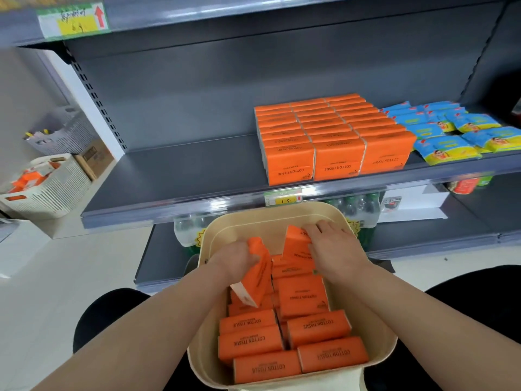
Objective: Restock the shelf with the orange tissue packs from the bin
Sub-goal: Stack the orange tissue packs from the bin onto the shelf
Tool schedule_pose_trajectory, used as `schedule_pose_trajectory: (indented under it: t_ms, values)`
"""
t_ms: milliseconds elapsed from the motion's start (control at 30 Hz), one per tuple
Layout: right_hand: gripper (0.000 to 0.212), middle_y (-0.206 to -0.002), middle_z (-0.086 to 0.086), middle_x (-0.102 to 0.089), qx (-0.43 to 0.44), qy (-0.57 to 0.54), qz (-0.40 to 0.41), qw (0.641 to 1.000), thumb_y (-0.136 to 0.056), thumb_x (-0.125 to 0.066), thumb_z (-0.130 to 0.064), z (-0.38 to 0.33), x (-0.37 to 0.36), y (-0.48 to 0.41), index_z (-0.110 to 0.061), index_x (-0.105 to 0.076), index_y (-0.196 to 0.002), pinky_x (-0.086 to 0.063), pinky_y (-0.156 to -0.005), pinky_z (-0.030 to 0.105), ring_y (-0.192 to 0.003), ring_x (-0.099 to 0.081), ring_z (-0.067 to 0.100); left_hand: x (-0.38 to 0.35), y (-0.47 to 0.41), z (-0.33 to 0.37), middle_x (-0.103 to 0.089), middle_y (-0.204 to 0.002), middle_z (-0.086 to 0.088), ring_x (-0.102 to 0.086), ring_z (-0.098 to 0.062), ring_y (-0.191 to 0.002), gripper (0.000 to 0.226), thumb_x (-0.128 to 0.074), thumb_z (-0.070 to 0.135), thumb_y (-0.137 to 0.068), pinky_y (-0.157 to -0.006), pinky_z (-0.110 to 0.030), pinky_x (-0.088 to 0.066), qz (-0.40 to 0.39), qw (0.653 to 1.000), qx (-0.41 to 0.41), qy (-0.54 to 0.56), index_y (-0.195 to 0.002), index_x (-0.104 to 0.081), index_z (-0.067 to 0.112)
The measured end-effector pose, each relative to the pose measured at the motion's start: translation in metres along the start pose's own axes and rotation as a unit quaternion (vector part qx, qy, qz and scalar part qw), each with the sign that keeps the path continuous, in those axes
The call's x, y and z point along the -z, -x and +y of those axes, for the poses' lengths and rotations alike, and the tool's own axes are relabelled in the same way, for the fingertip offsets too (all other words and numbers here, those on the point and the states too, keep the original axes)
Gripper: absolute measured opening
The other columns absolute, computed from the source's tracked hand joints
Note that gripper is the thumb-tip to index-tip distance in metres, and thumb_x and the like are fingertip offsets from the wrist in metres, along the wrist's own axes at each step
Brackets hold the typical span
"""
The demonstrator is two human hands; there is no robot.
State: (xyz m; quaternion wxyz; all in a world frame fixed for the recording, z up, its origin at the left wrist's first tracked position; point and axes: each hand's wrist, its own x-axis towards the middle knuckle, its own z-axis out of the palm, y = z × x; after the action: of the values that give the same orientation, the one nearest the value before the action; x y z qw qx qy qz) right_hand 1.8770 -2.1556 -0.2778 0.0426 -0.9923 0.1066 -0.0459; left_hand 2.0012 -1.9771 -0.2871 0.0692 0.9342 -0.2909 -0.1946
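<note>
While bin-deep, both hands' fingers [320,225] clasp orange packs [258,273].

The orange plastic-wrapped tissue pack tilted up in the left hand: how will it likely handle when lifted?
The orange plastic-wrapped tissue pack probably feels light and slightly squashy, being a soft-wrapped "cotton tissue" block lifted by the left hand alone. Its glossy film may be a bit slippery. Its boxy shape should stack flat rather than roll, like the orange stacks on the grey shelf.

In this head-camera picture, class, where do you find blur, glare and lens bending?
Head view: the yellow price tag at top left is smeared; glare streaks run along the shelf edge; the wide lens bows the shelf upright; the print on the orange packs in the bin stays readable.
</note>
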Motion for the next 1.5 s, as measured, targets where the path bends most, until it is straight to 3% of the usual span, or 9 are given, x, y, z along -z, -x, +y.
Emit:
schedule_pose_trajectory:
  t_ms: [133,333,500,767,1067,1333,1500]
  values:
    - [0.046,-0.130,0.000,-0.048,-0.012,0.018,0.008,1.000,-0.093,-0.045,-0.022,0.001,0.017,0.000,-0.024,-0.036,-0.138,-0.034,-0.099,0.039,-0.121,-0.044,0.023,0.018,0.003,0.003,-0.062,-0.114,-0.010,-0.058,-0.024,-0.102,0.044,-0.062,0.036,-0.088,-0.079,-0.031,-0.043,0.012,0.998,-0.030,-0.047,-0.117,-0.046,0.007]
    - [0.050,-0.131,0.000,-0.048,-0.026,0.033,0.083,0.996,-0.091,-0.046,-0.015,-0.001,0.059,-0.013,-0.025,-0.037,-0.139,-0.033,-0.095,0.039,-0.121,-0.043,0.023,0.082,0.009,0.018,-0.060,-0.114,-0.014,-0.056,-0.032,-0.108,0.033,-0.055,0.022,-0.087,-0.083,-0.036,-0.043,0.181,0.982,-0.038,-0.029,-0.115,-0.049,0.008]
    - [0.054,-0.124,0.003,-0.052,-0.030,0.035,0.171,0.984,-0.086,-0.050,-0.008,0.004,0.104,-0.042,-0.023,-0.041,-0.137,-0.034,-0.090,0.041,-0.114,-0.046,0.027,0.133,0.000,0.022,-0.053,-0.124,-0.012,-0.044,-0.033,-0.118,0.044,-0.050,0.023,-0.089,-0.095,-0.046,-0.044,0.266,0.964,-0.018,-0.023,-0.132,-0.044,0.014]
    - [0.050,-0.123,0.005,-0.054,-0.012,0.056,0.227,0.972,-0.087,-0.051,-0.007,0.012,0.148,-0.116,-0.021,-0.044,-0.134,-0.035,-0.093,0.043,-0.116,-0.047,0.029,0.172,-0.046,0.021,-0.056,-0.117,-0.012,-0.044,-0.030,-0.118,0.034,-0.053,0.020,-0.091,-0.089,-0.045,-0.041,0.254,0.966,0.023,-0.046,-0.123,-0.045,0.012]
    - [0.060,-0.128,0.005,-0.050,-0.015,0.057,0.203,0.977,-0.085,-0.045,-0.002,0.020,0.150,-0.213,-0.023,-0.037,-0.141,-0.031,-0.097,0.044,-0.122,-0.043,0.027,0.206,-0.134,0.003,-0.051,-0.122,-0.007,-0.039,-0.028,-0.120,0.037,-0.051,0.015,-0.091,-0.086,-0.044,-0.039,0.257,0.959,0.060,-0.100,-0.128,-0.048,0.023]
    - [0.056,-0.128,0.005,-0.052,0.021,0.073,0.211,0.974,-0.088,-0.051,-0.017,0.041,0.139,-0.260,-0.023,-0.039,-0.142,-0.032,-0.095,0.046,-0.120,-0.044,0.028,0.229,-0.221,-0.006,-0.058,-0.116,-0.008,-0.043,-0.028,-0.117,0.035,-0.051,0.007,-0.086,-0.077,-0.040,-0.038,0.295,0.946,0.066,-0.115,-0.120,-0.048,0.015]
    - [0.061,-0.130,0.001,-0.050,0.029,0.062,0.202,0.977,-0.087,-0.051,-0.012,0.050,0.130,-0.276,-0.025,-0.036,-0.144,-0.030,-0.096,0.044,-0.121,-0.043,0.026,0.229,-0.261,0.002,-0.052,-0.121,-0.010,-0.039,-0.029,-0.117,0.042,-0.045,-0.001,-0.083,-0.077,-0.040,-0.039,0.309,0.943,0.067,-0.106,-0.123,-0.047,0.015]
